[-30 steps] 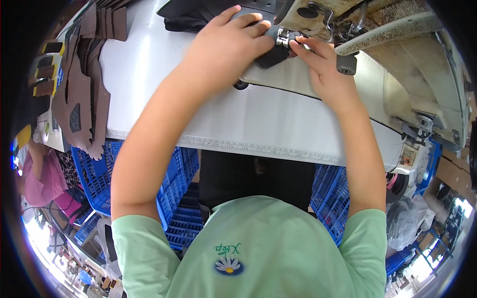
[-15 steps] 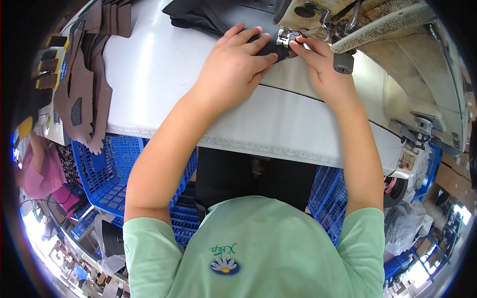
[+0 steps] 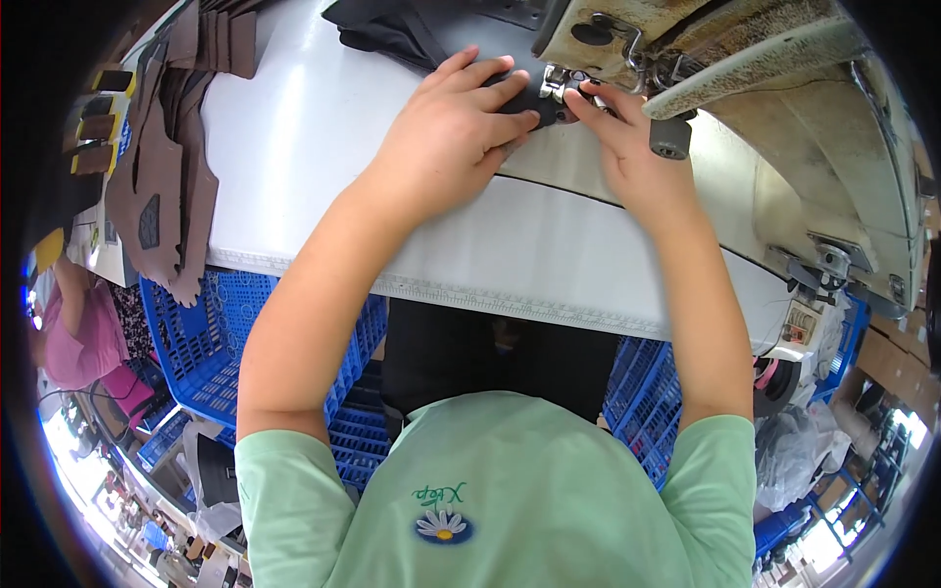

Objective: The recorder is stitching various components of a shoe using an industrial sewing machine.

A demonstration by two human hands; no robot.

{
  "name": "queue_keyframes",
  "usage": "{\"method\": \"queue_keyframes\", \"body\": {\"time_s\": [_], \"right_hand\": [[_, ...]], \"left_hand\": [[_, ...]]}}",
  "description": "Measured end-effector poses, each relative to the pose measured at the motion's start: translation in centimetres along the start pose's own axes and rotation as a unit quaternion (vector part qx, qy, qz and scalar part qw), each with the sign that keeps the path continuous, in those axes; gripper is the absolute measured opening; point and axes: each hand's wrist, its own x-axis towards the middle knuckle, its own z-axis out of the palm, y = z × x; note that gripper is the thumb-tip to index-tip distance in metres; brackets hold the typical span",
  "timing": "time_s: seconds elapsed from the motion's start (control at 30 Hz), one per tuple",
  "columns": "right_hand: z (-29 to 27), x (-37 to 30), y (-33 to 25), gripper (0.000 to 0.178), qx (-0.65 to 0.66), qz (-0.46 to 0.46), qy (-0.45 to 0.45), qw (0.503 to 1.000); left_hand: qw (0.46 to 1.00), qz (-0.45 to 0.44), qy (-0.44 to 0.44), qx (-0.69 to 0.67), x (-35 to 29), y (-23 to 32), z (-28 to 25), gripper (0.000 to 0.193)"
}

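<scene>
A sewing machine (image 3: 814, 127) stands at the right of a white worktable, its metal presser foot (image 3: 554, 82) low over a black piece of material (image 3: 525, 110). My left hand (image 3: 456, 127) lies on that piece, fingers spread and flat, just left of the foot. Close by the foot's right side, my right hand (image 3: 635, 147) has thumb and forefinger drawn together. Whatever is between those fingertips is too small and covered to make out. More black material (image 3: 392, 37) lies folded beyond my left hand.
Brown cut pieces (image 3: 162, 186) hang over the table's left edge, near several thread spools (image 3: 95, 129). A ruler strip (image 3: 510, 303) runs along the front edge. Blue baskets (image 3: 211, 343) stand below. A person in pink (image 3: 83, 338) is at the far left.
The whole view has shifted slightly, table and machine included. Both hands keep almost the same place beside the presser foot, the left flat and the right pinched.
</scene>
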Motion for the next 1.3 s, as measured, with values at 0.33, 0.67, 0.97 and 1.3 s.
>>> {"method": "queue_keyframes", "body": {"time_s": [0.33,0.67,0.97,1.3], "right_hand": [[0.0,0.1,0.0,0.048,-0.014,0.037,-0.034,0.999],[-0.1,0.2,-0.1,0.048,-0.016,0.051,-0.046,0.998],[0.6,0.4,0.3,0.037,-0.013,-0.024,0.061,0.998],[0.0,-0.1,0.0,0.046,-0.033,0.045,-0.031,0.998]], "left_hand": [[1.000,-0.001,-0.024,-0.019,0.8,-1.5,-0.1,0.021],[1.000,-0.008,-0.008,-0.012,1.1,-1.9,0.2,0.018],[0.999,-0.011,0.008,-0.043,1.2,-2.0,0.5,0.019],[0.998,0.005,0.038,-0.051,1.2,-2.0,0.5,0.018]]}}
